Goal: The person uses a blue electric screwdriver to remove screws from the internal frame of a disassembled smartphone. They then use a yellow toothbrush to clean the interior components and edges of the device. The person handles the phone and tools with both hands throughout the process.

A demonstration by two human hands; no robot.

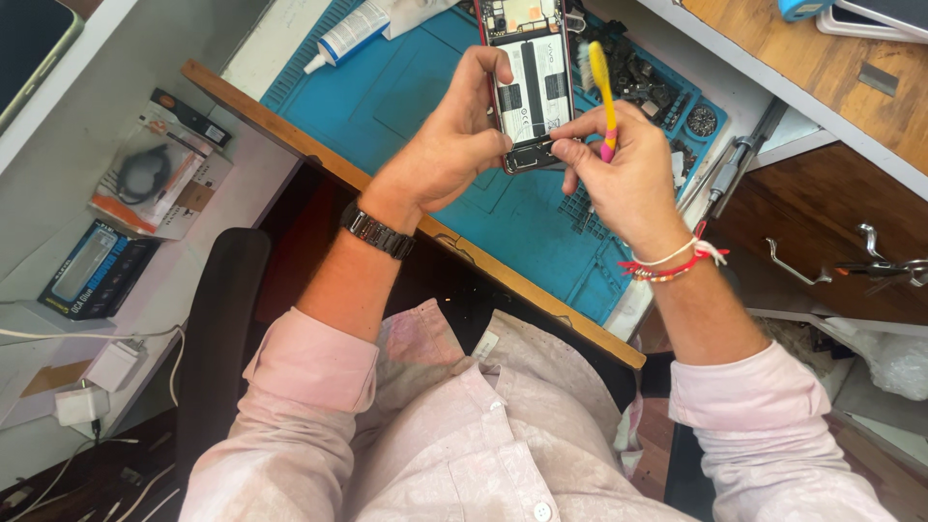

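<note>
My left hand (454,145) grips an opened smartphone (530,77) with its back cover off, battery and circuit board showing, held above a blue work mat (406,87). My right hand (628,174) holds a yellow and pink toothbrush (601,92) upright, bristles at the top, while its thumb and forefinger pinch at the phone's lower right corner. A dark metal watch sits on my left wrist, red and white threads on my right.
A white glue tube (353,31) lies at the mat's far left. Small parts fill the mat's tray section (657,82). Boxed packages (159,174) and a blue box (97,269) rest on the white shelf at left, chargers below. Tools hang at right (870,266).
</note>
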